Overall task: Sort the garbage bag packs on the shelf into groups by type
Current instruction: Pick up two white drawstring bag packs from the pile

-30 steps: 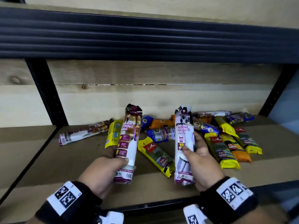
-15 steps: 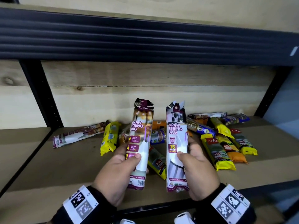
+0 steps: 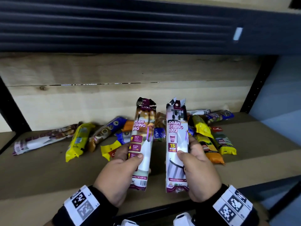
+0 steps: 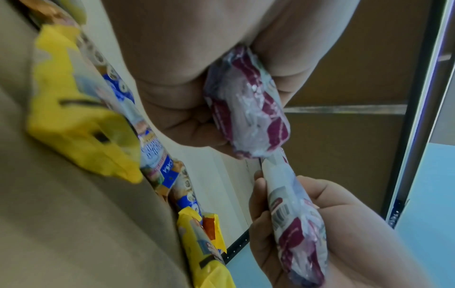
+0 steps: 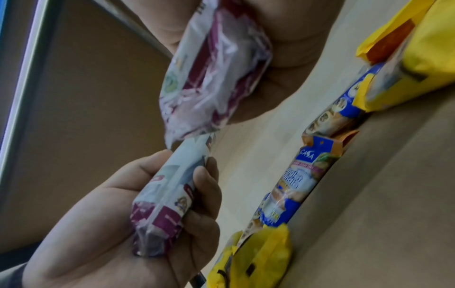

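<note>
Two white-and-maroon "Draw String Bag" packs stand upright side by side above the shelf front. My left hand (image 3: 128,159) grips the left draw-string pack (image 3: 143,128) around its lower half. My right hand (image 3: 190,154) grips the right draw-string pack (image 3: 176,126) the same way. In the left wrist view my left hand (image 4: 187,109) wraps the pack's bottom end (image 4: 246,109). In the right wrist view my right hand (image 5: 283,58) holds the other pack's bottom end (image 5: 214,68). A third draw-string pack (image 3: 42,141) lies flat at the far left.
Behind the hands on the wooden shelf (image 3: 40,173) lie mixed packs: a yellow one (image 3: 78,141), a blue one (image 3: 107,129), and several yellow, orange and blue ones (image 3: 211,144) on the right. A dark beam (image 3: 130,25) runs overhead and black uprights stand at both sides.
Both hands have brought their packs closer together and more upright, side by side. The packs on the shelf have not moved.
</note>
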